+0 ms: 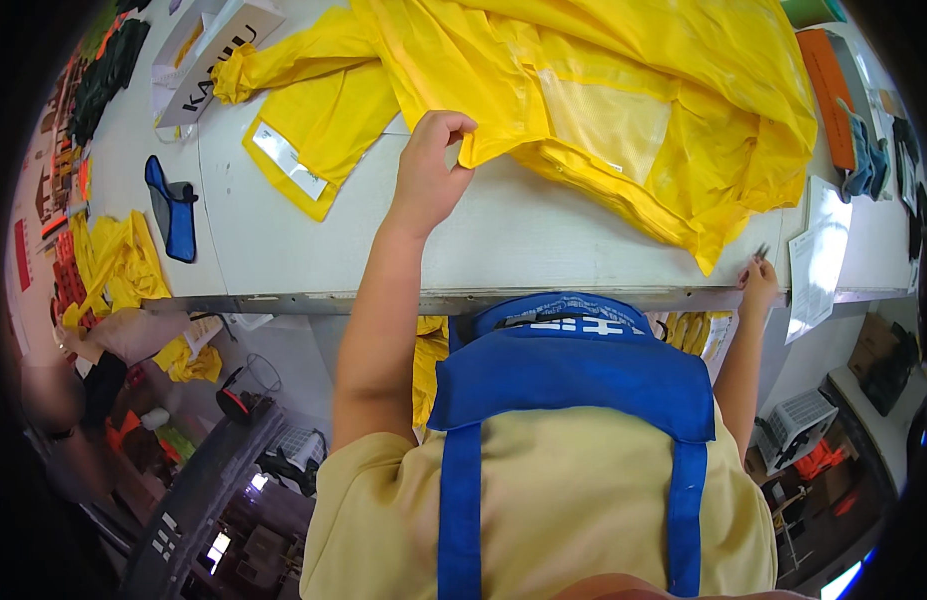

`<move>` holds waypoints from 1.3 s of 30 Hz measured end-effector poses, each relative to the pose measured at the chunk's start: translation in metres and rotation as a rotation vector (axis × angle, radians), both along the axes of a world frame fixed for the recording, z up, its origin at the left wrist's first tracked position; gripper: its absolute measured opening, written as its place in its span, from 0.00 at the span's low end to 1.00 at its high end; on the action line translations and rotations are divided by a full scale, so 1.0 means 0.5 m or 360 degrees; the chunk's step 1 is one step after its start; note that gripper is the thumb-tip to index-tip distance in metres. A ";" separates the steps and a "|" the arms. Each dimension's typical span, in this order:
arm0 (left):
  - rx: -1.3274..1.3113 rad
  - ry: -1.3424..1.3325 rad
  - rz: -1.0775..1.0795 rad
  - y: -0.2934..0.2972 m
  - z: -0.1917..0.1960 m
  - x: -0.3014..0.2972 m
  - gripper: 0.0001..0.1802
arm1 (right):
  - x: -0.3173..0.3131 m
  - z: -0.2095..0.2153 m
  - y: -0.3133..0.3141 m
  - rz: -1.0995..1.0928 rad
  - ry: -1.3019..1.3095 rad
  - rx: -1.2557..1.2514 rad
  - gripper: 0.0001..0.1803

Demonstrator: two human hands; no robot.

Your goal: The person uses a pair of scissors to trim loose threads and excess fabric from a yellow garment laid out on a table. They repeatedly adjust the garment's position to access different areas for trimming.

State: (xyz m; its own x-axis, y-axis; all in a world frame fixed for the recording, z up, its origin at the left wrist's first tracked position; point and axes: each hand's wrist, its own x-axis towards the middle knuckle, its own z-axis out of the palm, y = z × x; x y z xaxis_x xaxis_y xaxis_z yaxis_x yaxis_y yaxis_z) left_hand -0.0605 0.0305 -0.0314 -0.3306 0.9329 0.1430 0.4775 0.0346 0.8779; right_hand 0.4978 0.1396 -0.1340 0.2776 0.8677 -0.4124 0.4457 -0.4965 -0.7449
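Note:
A large yellow jacket (603,60) of thin, shiny fabric with a pale mesh lining (608,125) lies spread across the white table. My left hand (433,170) pinches the corner of its near edge between thumb and fingers. At the table's front edge on the right, my right hand (758,283) is closed around a small dark metal tool (762,251); its exact kind is too small and blurred to tell. Left of the jacket is a flat yellow piece (323,130) with a white label (288,160).
On the table's left are a white printed box (223,60) and a blue-and-black fabric piece (173,210). Paper sheets (818,250) and an orange object (825,90) lie on the right. Another person (93,380) handles yellow fabric (113,265) at far left.

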 end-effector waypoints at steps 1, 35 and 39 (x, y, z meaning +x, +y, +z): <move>0.0051 -0.0026 0.0055 -0.006 0.003 0.002 0.17 | -0.022 0.020 -0.007 -0.0074 0.0096 0.0195 0.03; 0.0145 -0.1923 0.0807 -0.065 -0.017 0.078 0.16 | -0.762 0.292 -0.093 0.2276 0.0396 0.0743 0.08; 0.0101 -0.1915 0.0742 -0.063 -0.005 0.068 0.16 | -0.787 0.319 -0.051 0.1960 0.0268 0.0613 0.12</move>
State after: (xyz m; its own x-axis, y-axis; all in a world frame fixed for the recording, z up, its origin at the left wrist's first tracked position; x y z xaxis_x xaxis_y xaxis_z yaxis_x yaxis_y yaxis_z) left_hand -0.0263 -0.0010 -0.0337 -0.5723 0.6979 -0.4305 -0.6558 -0.0744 0.7513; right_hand 0.1042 0.1142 0.0255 -0.8117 0.5832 -0.0331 0.3405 0.4263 -0.8380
